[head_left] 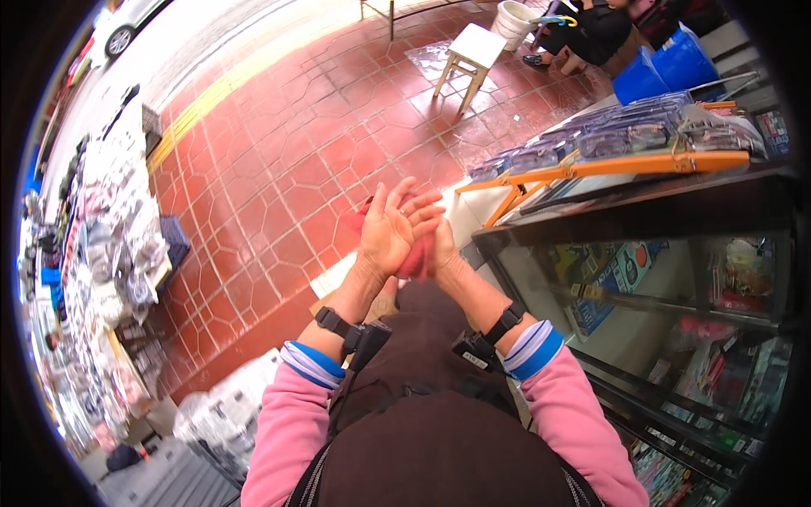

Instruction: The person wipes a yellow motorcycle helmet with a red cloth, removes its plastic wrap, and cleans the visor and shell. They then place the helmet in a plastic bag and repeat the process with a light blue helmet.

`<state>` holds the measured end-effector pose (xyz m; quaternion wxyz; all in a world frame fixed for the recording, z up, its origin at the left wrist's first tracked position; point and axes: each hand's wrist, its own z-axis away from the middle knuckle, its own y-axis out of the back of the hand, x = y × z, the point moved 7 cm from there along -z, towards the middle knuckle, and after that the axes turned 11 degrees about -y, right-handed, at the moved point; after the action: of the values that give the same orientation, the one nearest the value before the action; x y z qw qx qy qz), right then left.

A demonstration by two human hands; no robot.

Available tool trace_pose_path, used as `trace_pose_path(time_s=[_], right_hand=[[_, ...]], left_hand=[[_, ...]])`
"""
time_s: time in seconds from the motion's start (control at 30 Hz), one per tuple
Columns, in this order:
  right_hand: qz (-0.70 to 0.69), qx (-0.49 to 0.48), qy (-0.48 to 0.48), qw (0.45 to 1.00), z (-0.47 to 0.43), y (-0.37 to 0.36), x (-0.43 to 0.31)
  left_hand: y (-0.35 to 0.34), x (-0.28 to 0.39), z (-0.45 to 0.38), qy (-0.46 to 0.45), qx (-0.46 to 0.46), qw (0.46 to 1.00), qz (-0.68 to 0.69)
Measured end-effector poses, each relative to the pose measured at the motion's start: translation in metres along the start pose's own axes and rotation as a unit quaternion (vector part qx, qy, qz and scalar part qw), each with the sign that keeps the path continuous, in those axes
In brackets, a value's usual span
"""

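Note:
My left hand [388, 236] is raised in front of my body with its palm turned up and its fingers spread, a ring on one of them. A crumpled red cloth [415, 258] lies between my hands, partly behind the left one. My right hand [445, 248] holds this cloth against the back and side of my left hand; most of its fingers are hidden. Black straps with small devices, the left device [370, 342] and the right device [475, 350], circle my forearms.
To the right stand a glass display case [608, 298] and an orange-framed rack [608, 166] of packaged goods. A stall of bagged goods [120, 247] fills the left. Ahead are a wooden stool [479, 45], blue bins [665, 70] and a seated person [589, 32] on red tiles [279, 165].

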<state>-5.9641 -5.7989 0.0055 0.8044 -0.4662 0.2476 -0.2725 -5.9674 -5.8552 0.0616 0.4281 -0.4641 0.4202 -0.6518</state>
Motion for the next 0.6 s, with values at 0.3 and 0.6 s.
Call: trace_pose_path(time_s=[0.3,0.6], right_hand=[[0.068,0.234,-0.040,0.969,-0.147,-0.012,-0.095],[0.137,0.285,0.081,0.945,-0.267,-0.008,-0.228]], left_hand=[[0.005,0.061,-0.218,-0.236,-0.066,0.813,-0.528],[-0.027,0.101,-0.381,-0.326,-0.307,0.459,-0.767]])
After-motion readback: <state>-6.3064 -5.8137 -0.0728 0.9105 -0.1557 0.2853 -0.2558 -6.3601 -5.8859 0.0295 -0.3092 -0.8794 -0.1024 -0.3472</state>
